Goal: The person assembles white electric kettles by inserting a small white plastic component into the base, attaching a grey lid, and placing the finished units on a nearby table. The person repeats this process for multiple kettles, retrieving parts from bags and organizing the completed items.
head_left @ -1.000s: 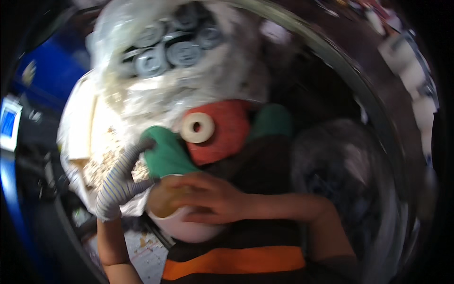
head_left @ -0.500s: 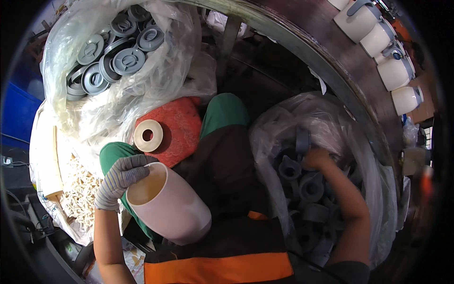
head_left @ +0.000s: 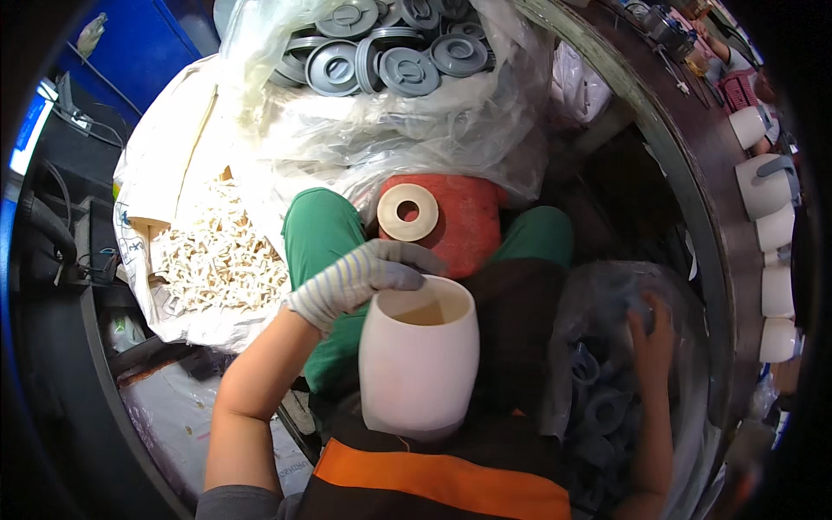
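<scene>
My left hand (head_left: 368, 276), in a striped knit glove, grips the far rim of a pale jug body (head_left: 420, 377) at my lap. The jug's open mouth faces up and away, showing a cream inside. My bare right hand (head_left: 654, 325) is raised over a clear plastic bag (head_left: 689, 347) at my right. Its fingers close on a grey spouted ring (head_left: 617, 293), blurred by motion. Several similar grey spouted rings (head_left: 607, 412) fill the bag. A cream ring-shaped disc (head_left: 390, 214) rests on a red pad (head_left: 472, 221) between my knees.
Ahead stands a plastic bag (head_left: 347, 130) of grey round lids (head_left: 409, 71). At left, a white sack (head_left: 173, 165) holds many small cream pieces (head_left: 221, 251). A curved table edge (head_left: 685, 173) runs along the right, bearing several white jugs (head_left: 767, 182). Another person (head_left: 737, 65) sits beyond.
My view has turned, so the scene sits differently. The jug now stands more upright at my lap, still in my left hand. My right hand has risen from among the grey rings with one.
</scene>
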Motion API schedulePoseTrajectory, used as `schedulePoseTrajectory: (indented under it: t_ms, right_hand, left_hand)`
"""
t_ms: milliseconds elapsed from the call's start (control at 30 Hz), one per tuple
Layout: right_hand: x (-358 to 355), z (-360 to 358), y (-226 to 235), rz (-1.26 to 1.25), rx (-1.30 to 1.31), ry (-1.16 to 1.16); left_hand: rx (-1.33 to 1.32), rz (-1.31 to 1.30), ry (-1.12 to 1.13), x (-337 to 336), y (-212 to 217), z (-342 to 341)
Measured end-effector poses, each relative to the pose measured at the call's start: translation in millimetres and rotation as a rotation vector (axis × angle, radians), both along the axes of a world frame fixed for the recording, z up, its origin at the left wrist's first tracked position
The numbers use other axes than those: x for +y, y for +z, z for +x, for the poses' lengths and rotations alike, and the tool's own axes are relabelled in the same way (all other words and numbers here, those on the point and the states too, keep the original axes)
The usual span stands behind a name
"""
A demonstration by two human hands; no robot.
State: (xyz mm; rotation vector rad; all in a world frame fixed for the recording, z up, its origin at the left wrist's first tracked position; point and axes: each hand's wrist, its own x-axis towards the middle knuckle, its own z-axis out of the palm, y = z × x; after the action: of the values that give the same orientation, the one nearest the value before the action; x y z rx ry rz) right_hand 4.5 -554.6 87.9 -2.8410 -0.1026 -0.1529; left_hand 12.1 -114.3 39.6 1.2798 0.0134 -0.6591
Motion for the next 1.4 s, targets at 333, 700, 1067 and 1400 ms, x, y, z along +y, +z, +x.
schedulePoseTrajectory:
  t_ms: [333, 700, 1067, 1400]
  right_hand:
    - [187.3, 16.4, 9.4, 1.543, 0.86, -0.041]
    - [203.4, 22.7, -3.2, 1.304, 0.763, -0.032]
    - [192.0, 9.3, -28.9, 1.155, 0.621, 0.128]
    - [195.5, 16.4, -50.6, 1.097, 0.566, 0.248]
  left_hand:
    - [0.311, -0.79, 0.461, -23.6, -17.3, -19.8]
    - [0.134, -0.488, 0.44, -22.1, -15.1, -28.7]
    - [0.033, -0.429, 0.149, -11.8, -43.4, -38.1]
    - [0.049, -0.391, 0.183, -18.9, -33.2, -40.0]
